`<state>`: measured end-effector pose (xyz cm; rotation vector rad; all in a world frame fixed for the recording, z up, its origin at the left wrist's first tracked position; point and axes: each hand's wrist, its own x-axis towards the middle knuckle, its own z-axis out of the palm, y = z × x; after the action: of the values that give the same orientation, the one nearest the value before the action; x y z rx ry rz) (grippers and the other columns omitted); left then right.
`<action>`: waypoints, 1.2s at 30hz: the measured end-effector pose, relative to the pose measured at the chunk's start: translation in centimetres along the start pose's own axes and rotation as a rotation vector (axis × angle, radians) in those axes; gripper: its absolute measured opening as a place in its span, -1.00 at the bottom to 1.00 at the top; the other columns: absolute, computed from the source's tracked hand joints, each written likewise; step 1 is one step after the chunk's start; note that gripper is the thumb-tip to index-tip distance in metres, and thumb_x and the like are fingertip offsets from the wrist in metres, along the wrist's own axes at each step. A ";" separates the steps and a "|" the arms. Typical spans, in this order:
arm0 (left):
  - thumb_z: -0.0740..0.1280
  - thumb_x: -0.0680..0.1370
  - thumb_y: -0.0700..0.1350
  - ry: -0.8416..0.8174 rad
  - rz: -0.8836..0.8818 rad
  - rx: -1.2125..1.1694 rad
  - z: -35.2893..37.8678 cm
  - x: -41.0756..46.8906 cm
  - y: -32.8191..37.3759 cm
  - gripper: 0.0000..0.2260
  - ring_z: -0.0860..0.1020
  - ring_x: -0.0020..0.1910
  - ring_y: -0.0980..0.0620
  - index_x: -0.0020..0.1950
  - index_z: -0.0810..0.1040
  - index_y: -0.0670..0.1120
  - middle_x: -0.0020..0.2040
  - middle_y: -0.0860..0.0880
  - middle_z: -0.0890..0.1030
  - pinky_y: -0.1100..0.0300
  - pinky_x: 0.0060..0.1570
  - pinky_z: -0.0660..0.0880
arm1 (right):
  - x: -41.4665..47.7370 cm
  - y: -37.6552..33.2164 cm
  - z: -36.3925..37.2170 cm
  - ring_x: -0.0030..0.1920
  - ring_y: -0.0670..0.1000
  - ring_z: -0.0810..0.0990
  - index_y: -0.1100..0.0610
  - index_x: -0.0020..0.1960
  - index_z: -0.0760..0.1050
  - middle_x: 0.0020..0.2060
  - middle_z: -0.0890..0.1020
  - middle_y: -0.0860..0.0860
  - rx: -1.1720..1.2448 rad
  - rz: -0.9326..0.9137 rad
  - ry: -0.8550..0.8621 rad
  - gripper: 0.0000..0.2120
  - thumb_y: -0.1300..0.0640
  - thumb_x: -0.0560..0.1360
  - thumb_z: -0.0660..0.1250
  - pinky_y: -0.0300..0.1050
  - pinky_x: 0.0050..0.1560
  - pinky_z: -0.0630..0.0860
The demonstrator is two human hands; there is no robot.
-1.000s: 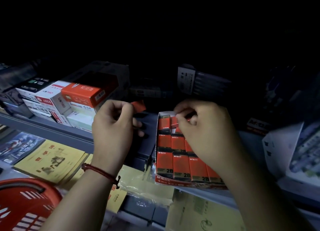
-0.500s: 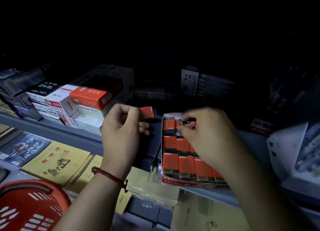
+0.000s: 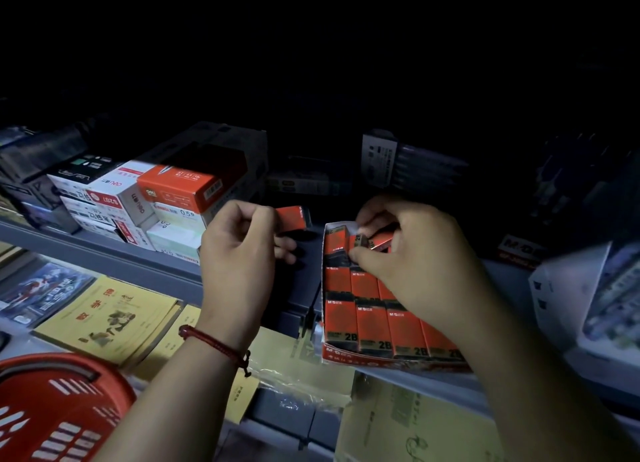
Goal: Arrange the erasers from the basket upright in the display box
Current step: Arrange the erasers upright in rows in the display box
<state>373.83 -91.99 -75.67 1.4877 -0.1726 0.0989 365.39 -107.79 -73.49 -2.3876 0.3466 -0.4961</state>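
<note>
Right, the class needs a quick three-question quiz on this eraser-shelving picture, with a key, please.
1. True or false: the left hand holds an eraser outside the display box.
2. The right hand pinches a second eraser over which row? A front, B middle, C back.
3. Fill in: the front-row erasers read ___.
Key: 1 true; 2 C; 3 2B.
</note>
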 end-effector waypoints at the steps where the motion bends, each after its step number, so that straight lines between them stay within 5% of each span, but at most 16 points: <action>1: 0.25 0.66 -0.20 -0.001 -0.005 -0.006 0.0 0.0 0.0 -0.76 0.59 -0.37 0.01 -0.22 0.45 -0.11 -0.49 0.05 0.54 0.19 -0.36 0.52 | 0.0 0.1 0.0 -0.30 -0.31 0.51 -0.11 -0.01 0.55 -0.26 0.57 -0.20 0.033 0.006 0.019 -0.82 0.09 0.46 0.49 -0.45 -0.35 0.35; 4: 0.23 0.66 -0.21 -0.002 -0.014 -0.021 -0.2 0.1 0.1 -0.75 0.60 -0.37 0.04 -0.23 0.43 -0.11 -0.48 0.06 0.54 0.24 -0.39 0.52 | -0.1 0.1 -0.6 -0.45 -0.17 0.51 -0.01 -0.04 0.58 -0.43 0.52 -0.10 0.169 0.045 0.064 -0.91 0.11 0.47 0.44 -0.30 -0.46 0.42; 6: 0.23 0.65 -0.22 -0.005 -0.015 -0.020 -0.2 0.0 0.0 -0.75 0.60 -0.37 0.05 -0.23 0.43 -0.11 -0.48 0.06 0.54 0.25 -0.39 0.51 | -0.1 0.1 -0.9 -0.36 -0.01 0.58 0.06 -0.10 0.58 -0.34 0.61 0.03 0.308 0.075 0.085 -0.96 0.15 0.46 0.42 -0.12 -0.40 0.52; 9: 0.24 0.65 -0.21 -0.010 -0.013 -0.020 -0.2 0.0 0.0 -0.76 0.59 -0.38 0.05 -0.22 0.44 -0.11 -0.48 0.05 0.54 0.26 -0.39 0.51 | -0.2 0.3 -1.2 -0.26 0.22 0.61 0.03 -0.20 0.56 -0.29 0.63 0.16 0.489 0.091 0.110 -0.83 0.25 0.50 0.41 -0.16 -0.44 0.49; 12: 0.25 0.65 -0.20 -0.015 -0.010 -0.023 -0.2 0.0 0.0 -0.76 0.58 -0.37 0.03 -0.22 0.45 -0.11 -0.47 0.05 0.54 0.22 -0.37 0.51 | -0.3 0.0 -1.1 -0.21 0.33 0.55 0.01 -0.11 0.60 -0.19 0.59 0.32 0.463 0.011 0.009 -0.78 0.33 0.52 0.34 0.19 -0.31 0.58; 14: 0.25 0.65 -0.20 -0.015 -0.009 -0.025 -0.2 0.0 -0.1 -0.76 0.58 -0.38 0.02 -0.23 0.45 -0.10 -0.47 0.05 0.54 0.18 -0.34 0.51 | -0.2 -0.1 -0.8 -0.26 0.25 0.54 -0.01 -0.07 0.62 -0.21 0.61 0.27 0.392 -0.024 -0.005 -0.76 0.31 0.54 0.31 0.15 -0.27 0.56; 16: 0.25 0.65 -0.20 -0.015 -0.007 -0.022 -0.2 0.0 -0.1 -0.76 0.58 -0.38 0.03 -0.23 0.45 -0.10 -0.47 0.05 0.54 0.17 -0.34 0.51 | -0.1 0.2 -0.6 -0.45 -0.05 0.48 -0.01 -0.06 0.62 -0.34 0.62 -0.02 0.315 -0.042 0.011 -0.78 0.28 0.57 0.29 -0.13 -0.43 0.47; 19: 0.25 0.65 -0.20 -0.018 -0.010 -0.021 -0.1 0.0 0.0 -0.76 0.58 -0.39 0.03 -0.24 0.45 -0.10 -0.46 0.05 0.55 0.18 -0.34 0.52 | -0.2 0.1 -0.5 -0.51 -0.17 0.46 -0.01 0.00 0.65 -0.43 0.55 -0.23 0.214 -0.028 0.000 -0.77 0.25 0.59 0.27 -0.39 -0.50 0.30; 26: 0.26 0.65 -0.21 -0.049 0.034 -0.005 -0.3 -0.1 0.0 -0.80 0.60 -0.37 0.00 -0.18 0.49 -0.10 -0.45 0.04 0.58 0.17 -0.32 0.54 | -0.4 -0.4 -0.4 -0.52 -0.13 0.53 -0.01 -0.04 0.68 -0.35 0.66 -0.07 0.150 -0.042 0.042 -0.71 0.27 0.57 0.24 -0.20 -0.51 0.47; 29: 0.29 0.65 -0.26 -0.107 0.089 -0.050 -0.5 -0.2 0.3 -0.84 0.64 -0.33 -0.01 -0.11 0.54 -0.13 -0.37 0.00 0.63 0.21 -0.29 0.59 | -0.5 -0.5 -0.6 -0.54 -0.13 0.49 -0.02 -0.12 0.66 -0.36 0.66 -0.05 0.213 -0.013 0.095 -0.71 0.28 0.54 0.24 -0.25 -0.54 0.38; 32: 0.39 0.61 -0.24 -0.272 0.283 0.016 -0.5 -0.6 0.6 -0.95 0.67 -0.20 -0.04 -0.05 0.61 -0.15 -0.16 -0.08 0.71 0.14 -0.15 0.62 | -0.5 -0.5 -0.8 -0.56 -0.15 0.47 -0.02 -0.18 0.64 -0.41 0.64 -0.02 0.273 0.012 0.103 -0.73 0.28 0.52 0.26 -0.29 -0.54 0.34; 36: 0.52 0.52 -0.18 -0.610 0.435 0.163 -0.7 -1.1 1.1 -0.90 0.67 0.00 -0.08 -0.04 0.67 -0.20 -0.05 -0.07 0.70 0.04 0.06 0.60 | -0.4 -0.5 -0.8 -0.46 -0.08 0.55 -0.01 -0.24 0.61 -0.47 0.60 -0.08 0.321 0.049 0.148 -0.76 0.26 0.47 0.27 -0.07 -0.40 0.53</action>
<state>372.57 -91.13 -74.82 1.5856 -1.0011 0.0046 364.75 -107.78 -72.69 -2.0336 0.3608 -0.6551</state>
